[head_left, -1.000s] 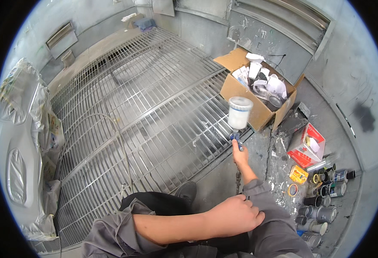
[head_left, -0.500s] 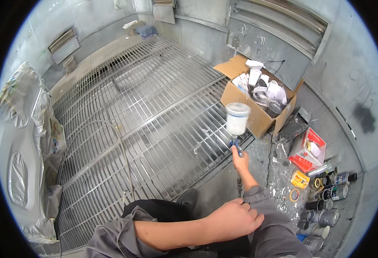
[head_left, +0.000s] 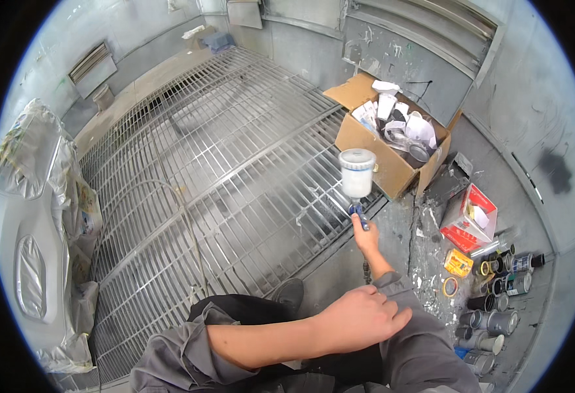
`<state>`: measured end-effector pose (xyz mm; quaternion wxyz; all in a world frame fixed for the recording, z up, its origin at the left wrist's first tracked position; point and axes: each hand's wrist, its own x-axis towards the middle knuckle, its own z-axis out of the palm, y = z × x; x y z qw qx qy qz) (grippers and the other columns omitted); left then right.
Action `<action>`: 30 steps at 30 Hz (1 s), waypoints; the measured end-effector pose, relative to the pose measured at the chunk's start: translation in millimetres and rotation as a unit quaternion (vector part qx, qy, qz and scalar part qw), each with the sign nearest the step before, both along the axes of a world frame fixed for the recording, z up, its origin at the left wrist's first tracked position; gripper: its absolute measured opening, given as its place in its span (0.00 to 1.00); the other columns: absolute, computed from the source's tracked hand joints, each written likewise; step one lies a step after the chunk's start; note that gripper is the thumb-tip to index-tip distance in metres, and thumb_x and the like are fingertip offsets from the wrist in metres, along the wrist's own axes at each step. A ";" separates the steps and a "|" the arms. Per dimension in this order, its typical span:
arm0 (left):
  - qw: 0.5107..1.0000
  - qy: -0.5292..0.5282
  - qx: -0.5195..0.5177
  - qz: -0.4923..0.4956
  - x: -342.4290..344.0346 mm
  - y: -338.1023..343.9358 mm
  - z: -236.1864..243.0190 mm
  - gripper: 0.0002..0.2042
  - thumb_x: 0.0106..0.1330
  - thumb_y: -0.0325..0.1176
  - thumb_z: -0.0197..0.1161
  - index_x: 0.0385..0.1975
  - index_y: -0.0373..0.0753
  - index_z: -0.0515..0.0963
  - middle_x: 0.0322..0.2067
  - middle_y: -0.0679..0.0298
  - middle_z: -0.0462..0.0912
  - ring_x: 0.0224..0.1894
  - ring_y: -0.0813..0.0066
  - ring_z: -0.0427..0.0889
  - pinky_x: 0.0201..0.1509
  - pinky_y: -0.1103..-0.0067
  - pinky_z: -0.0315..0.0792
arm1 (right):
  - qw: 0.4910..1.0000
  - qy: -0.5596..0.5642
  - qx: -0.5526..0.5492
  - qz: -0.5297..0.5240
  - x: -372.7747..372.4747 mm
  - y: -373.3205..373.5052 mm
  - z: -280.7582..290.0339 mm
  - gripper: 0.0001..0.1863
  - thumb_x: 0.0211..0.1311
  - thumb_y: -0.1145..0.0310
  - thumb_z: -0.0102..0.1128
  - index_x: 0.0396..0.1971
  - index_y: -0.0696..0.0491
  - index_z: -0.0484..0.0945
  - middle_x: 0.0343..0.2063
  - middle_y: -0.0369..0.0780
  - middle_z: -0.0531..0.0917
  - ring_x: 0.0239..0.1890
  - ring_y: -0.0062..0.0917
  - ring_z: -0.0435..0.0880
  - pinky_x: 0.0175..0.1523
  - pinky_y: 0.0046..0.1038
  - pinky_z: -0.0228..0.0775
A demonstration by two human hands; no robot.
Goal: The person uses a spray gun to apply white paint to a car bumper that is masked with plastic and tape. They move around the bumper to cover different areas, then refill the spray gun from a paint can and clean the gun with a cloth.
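Ahead of me, my right hand [head_left: 367,234] grips a spray gun [head_left: 357,211] with a blue body, its fingers closed round the handle. A translucent cup [head_left: 357,175] with a lid stands upright on top of the gun and holds whitish paint. A hose fitting hangs below that hand. Across my body lies my left forearm, and my left hand [head_left: 356,319] rests on the rolled grey sleeve [head_left: 402,314] of my right arm. Its fingers are curled over the sleeve; their undersides are hidden. At the far left is a grey car bumper [head_left: 38,262], partly wrapped in masking film.
Metal floor grating [head_left: 189,216] spreads ahead, with an air hose [head_left: 192,229] lying across it. To the right stand a cardboard box [head_left: 372,147] full of used cups and paper, a red and white box [head_left: 469,219], a tape roll [head_left: 450,287] and several paint cans [head_left: 500,322].
The spray gun and cup have shifted slightly, with the lid now seen more from above. A finger of my left hand sticks out a little more over the sleeve.
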<state>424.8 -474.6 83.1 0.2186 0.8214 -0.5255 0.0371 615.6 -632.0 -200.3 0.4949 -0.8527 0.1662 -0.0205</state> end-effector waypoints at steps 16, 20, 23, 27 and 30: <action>0.999 -0.011 -0.033 0.008 23.3 -1.1 -5.9 0.19 0.69 0.32 0.58 0.59 0.43 0.76 0.34 0.68 0.83 0.39 0.66 0.86 0.57 0.66 0.78 | 0.999 0.022 0.033 -0.008 -29.6 -15.8 9.8 0.34 0.63 0.36 0.66 0.36 0.59 0.87 0.29 0.50 0.88 0.36 0.39 0.89 0.46 0.41 0.78; 0.988 -0.048 -0.110 0.094 69.4 17.3 12.4 0.21 0.63 0.36 0.71 0.56 0.44 0.79 0.35 0.66 0.86 0.42 0.66 0.88 0.64 0.60 0.75 | 0.986 -0.050 0.148 0.066 -55.3 -6.2 75.6 0.34 0.60 0.49 0.75 0.59 0.57 0.82 0.38 0.42 0.91 0.37 0.29 0.89 0.48 0.35 0.80; 0.975 -0.134 -0.137 0.112 108.6 4.2 30.8 0.22 0.60 0.36 0.74 0.55 0.42 0.80 0.45 0.61 0.87 0.50 0.61 0.86 0.67 0.57 0.72 | 0.980 -0.173 0.076 0.058 -78.2 -35.1 42.7 0.32 0.57 0.54 0.76 0.58 0.56 0.82 0.39 0.49 0.91 0.43 0.38 0.92 0.51 0.36 0.81; 0.979 -0.174 -0.007 0.104 135.3 -13.1 65.4 0.35 0.57 0.47 0.77 0.65 0.45 0.75 0.67 0.52 0.72 0.71 0.51 0.70 0.74 0.49 0.63 | 0.982 -0.169 0.020 0.080 -123.1 -44.4 67.1 0.28 0.60 0.60 0.74 0.58 0.56 0.82 0.44 0.52 0.88 0.47 0.47 0.89 0.53 0.37 0.80; 0.985 -0.143 0.095 -0.009 147.9 -32.6 66.7 0.37 0.58 0.52 0.75 0.67 0.47 0.73 0.68 0.52 0.70 0.71 0.51 0.70 0.74 0.49 0.62 | 0.976 -0.192 0.040 0.091 -144.2 -66.3 70.1 0.26 0.61 0.63 0.73 0.59 0.56 0.81 0.43 0.50 0.89 0.44 0.45 0.90 0.51 0.36 0.80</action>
